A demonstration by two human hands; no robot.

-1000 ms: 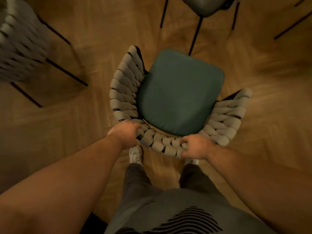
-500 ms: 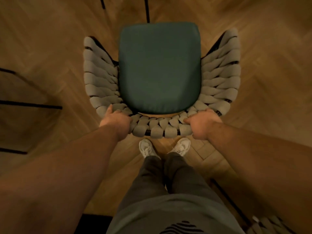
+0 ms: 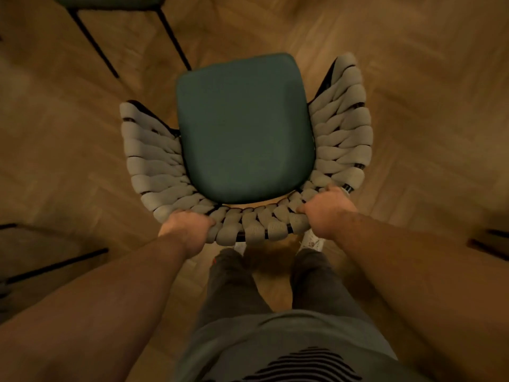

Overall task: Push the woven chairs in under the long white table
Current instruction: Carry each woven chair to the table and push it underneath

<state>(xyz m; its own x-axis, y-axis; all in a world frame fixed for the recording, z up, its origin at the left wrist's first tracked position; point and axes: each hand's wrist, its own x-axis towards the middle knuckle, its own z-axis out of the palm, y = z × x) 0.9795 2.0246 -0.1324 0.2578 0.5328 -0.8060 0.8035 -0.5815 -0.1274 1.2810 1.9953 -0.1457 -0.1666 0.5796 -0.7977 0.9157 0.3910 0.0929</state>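
A woven chair (image 3: 154,161) with grey braided arms and back and a green seat cushion (image 3: 245,128) stands right in front of me, seen from above. My left hand (image 3: 187,227) grips the left end of the woven back rim. My right hand (image 3: 325,213) grips the right end of the same rim. The seat faces away from me. The long white table is not in view.
Another chair (image 3: 110,0) with a green seat and thin black legs stands at the top left. Black chair legs (image 3: 55,266) show at the left edge, and a dark object (image 3: 490,241) at the right edge. Wooden herringbone floor (image 3: 413,78) lies all around; my feet are just behind the chair.
The chair has turned with my view over the last second, its seat now pointing slightly left of straight ahead. Both hands have kept their hold on the back rim.
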